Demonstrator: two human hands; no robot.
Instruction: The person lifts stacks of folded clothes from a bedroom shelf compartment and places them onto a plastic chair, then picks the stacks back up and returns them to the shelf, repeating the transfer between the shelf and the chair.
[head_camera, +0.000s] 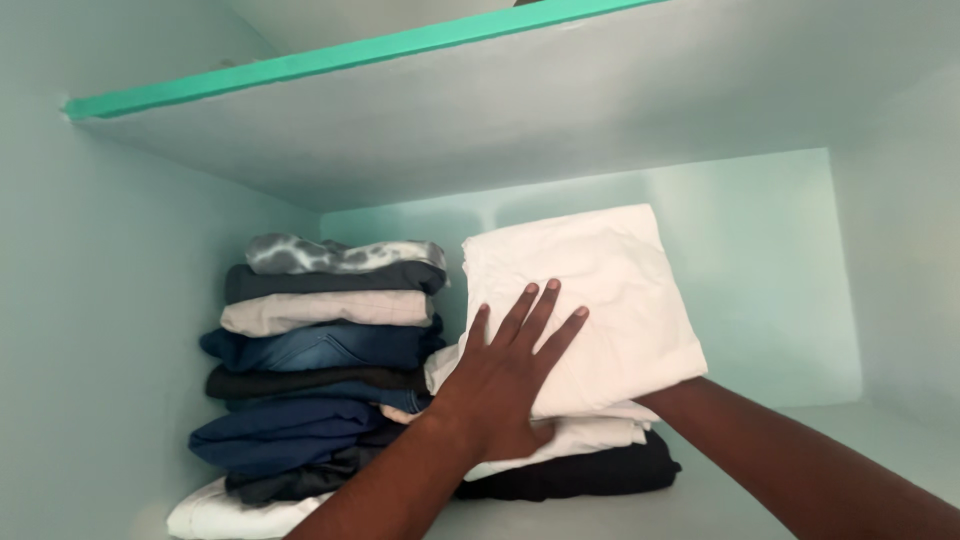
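My left hand (505, 375) lies flat, fingers spread, on top of a folded white cloth (600, 290) inside a pale green shelf compartment. The cloth tilts up toward the back and rests on a short pile: another white piece (590, 438) over a black garment (590, 475). My right forearm reaches in from the lower right and passes under the front right corner of the white cloth; the right hand itself is hidden beneath it.
A taller stack of folded clothes (320, 360) stands to the left: grey tie-dye on top, then dark, cream, denim blue, black and navy pieces, with white at the bottom. A green-edged shelf (350, 55) runs overhead. The compartment's right side (800, 300) holds no clothes.
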